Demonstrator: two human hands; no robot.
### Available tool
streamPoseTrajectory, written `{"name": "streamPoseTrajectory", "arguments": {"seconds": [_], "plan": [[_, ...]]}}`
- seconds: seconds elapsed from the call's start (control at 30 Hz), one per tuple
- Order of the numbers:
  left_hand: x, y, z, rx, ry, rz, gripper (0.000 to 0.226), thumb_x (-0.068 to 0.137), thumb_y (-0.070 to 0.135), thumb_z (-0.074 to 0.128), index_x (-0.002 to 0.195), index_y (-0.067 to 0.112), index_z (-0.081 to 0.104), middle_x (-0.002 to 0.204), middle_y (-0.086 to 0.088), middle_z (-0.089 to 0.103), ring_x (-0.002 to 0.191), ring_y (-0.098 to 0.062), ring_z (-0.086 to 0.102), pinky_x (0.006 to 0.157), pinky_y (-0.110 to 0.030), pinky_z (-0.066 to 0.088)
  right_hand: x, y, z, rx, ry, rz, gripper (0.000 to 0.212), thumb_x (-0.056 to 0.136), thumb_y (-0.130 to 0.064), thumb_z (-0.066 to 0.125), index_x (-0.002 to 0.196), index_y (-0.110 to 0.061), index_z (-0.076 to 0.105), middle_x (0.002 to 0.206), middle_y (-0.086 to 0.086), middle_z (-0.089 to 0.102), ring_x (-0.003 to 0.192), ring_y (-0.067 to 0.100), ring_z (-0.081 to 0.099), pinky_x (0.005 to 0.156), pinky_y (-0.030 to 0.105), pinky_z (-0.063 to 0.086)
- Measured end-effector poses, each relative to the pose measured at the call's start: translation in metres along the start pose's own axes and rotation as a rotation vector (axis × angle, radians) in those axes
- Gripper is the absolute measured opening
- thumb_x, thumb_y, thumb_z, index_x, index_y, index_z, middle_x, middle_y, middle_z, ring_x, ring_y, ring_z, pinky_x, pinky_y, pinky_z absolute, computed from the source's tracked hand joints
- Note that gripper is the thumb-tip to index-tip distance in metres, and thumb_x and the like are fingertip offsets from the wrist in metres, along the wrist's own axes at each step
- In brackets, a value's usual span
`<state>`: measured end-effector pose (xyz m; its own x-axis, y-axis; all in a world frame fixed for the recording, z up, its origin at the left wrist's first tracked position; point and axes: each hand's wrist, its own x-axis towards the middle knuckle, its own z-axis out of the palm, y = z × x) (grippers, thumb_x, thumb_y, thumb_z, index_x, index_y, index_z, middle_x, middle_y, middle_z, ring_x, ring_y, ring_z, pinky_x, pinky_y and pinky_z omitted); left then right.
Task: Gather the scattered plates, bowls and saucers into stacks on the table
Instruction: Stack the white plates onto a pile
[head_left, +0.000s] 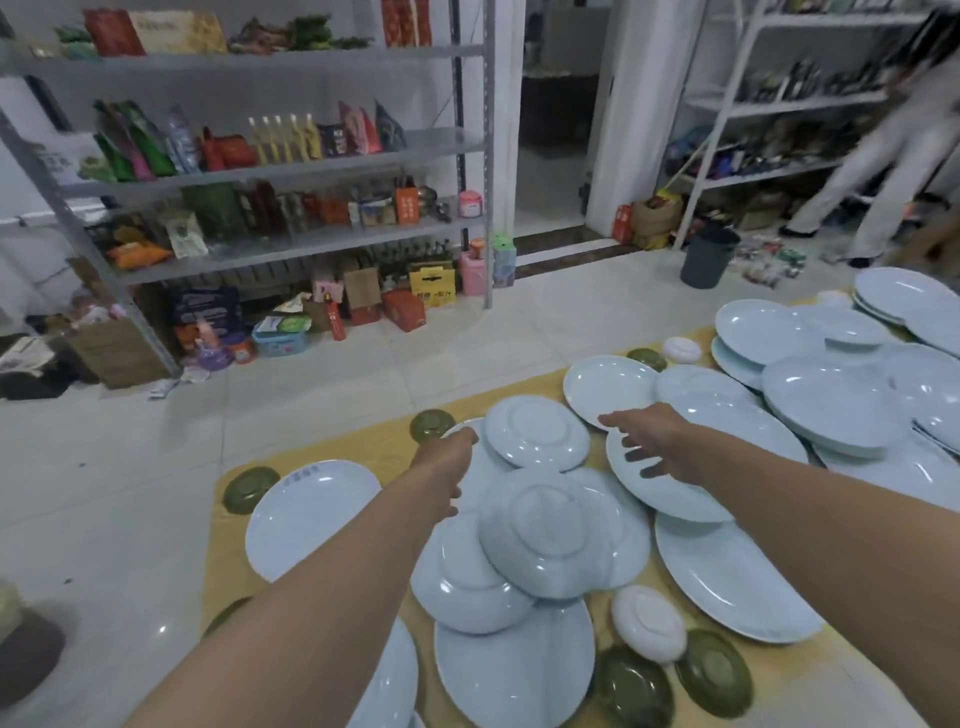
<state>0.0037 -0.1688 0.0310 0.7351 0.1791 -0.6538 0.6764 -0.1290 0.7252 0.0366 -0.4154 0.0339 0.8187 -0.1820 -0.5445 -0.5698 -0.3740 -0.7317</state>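
Reaching forward: right hand (652, 441) fingers spread, empty, above a tilted plate (670, 493) on the surface (374, 447). Left hand (447, 457) at the rim of an overturned plate (537, 431); grip unclear in the blur. Probably best: lift by rims, stack like sizes.

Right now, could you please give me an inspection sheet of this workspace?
Surface: yellow-clothed table, mostly covered by crockery.
Job's things: pale blue plates scattered and overlapping, several upside down; green saucers dotted around them; overturned white bowls.
Clutter: boxes and a dark bin on the floor.
Grippers: left hand at a plate rim, grip unclear; right hand open, fingers spread above a plate.
Cables: nothing seen.
Surroundings: stocked metal shelving; another person at far right.
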Motion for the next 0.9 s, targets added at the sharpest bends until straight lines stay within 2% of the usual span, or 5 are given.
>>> {"name": "streamPoseTrajectory", "arguments": {"seconds": [0.23, 0.4, 0.67, 0.77, 0.9], "plan": [[0.022, -0.029, 0.037, -0.006, -0.002, -0.197, 0.059, 0.091, 0.045, 0.053, 0.139, 0.011, 0.042, 0.132, -0.012, 0.047, 0.114, -0.035, 0.051, 0.096, -0.048, 0.046, 0.028, 0.051, 0.004, -0.008, -0.125, 0.173, 0.041, 0.086, -0.034, 0.07, 0.109, -0.007, 0.049, 0.088, 0.01, 0.047, 0.071, 0.026, 0.049, 0.067, 0.035, 0.044], [0.044, -0.043, 0.061, -0.075, 0.049, -0.271, 0.058, 0.095, 0.038, 0.052, 0.144, 0.013, 0.035, 0.145, -0.013, 0.039, 0.131, -0.038, 0.04, 0.107, -0.054, 0.035, 0.052, 0.067, 0.022, -0.096, -0.238, 0.227, 0.057, 0.09, -0.038, 0.066, 0.134, -0.012, 0.04, 0.135, 0.015, 0.045, 0.117, 0.036, 0.051, 0.09, 0.047, 0.046], [0.065, -0.053, 0.084, -0.112, 0.122, -0.289, 0.041, 0.096, 0.037, 0.051, 0.129, 0.013, 0.043, 0.111, -0.008, 0.044, 0.101, -0.029, 0.042, 0.087, -0.039, 0.034, 0.08, 0.085, 0.027, -0.129, -0.322, 0.274, 0.075, 0.091, -0.041, 0.064, 0.151, -0.013, 0.029, 0.156, 0.01, 0.03, 0.141, 0.037, 0.031, 0.112, 0.053, 0.032], [0.07, -0.051, 0.088, -0.135, 0.141, -0.288, 0.027, 0.096, 0.035, 0.05, 0.112, 0.015, 0.042, 0.089, -0.004, 0.045, 0.095, -0.028, 0.042, 0.082, -0.037, 0.033, 0.09, 0.089, 0.023, -0.156, -0.321, 0.272, 0.073, 0.09, -0.043, 0.064, 0.149, -0.014, 0.033, 0.151, 0.011, 0.037, 0.135, 0.036, 0.038, 0.109, 0.051, 0.037], [0.076, -0.05, 0.092, -0.148, 0.171, -0.284, 0.03, 0.096, 0.034, 0.05, 0.117, 0.013, 0.043, 0.104, -0.008, 0.043, 0.095, -0.028, 0.04, 0.083, -0.038, 0.032, 0.094, 0.089, 0.017, -0.171, -0.33, 0.272, 0.064, 0.089, -0.046, 0.065, 0.141, -0.016, 0.043, 0.126, 0.01, 0.052, 0.111, 0.027, 0.051, 0.099, 0.042, 0.042]]}}
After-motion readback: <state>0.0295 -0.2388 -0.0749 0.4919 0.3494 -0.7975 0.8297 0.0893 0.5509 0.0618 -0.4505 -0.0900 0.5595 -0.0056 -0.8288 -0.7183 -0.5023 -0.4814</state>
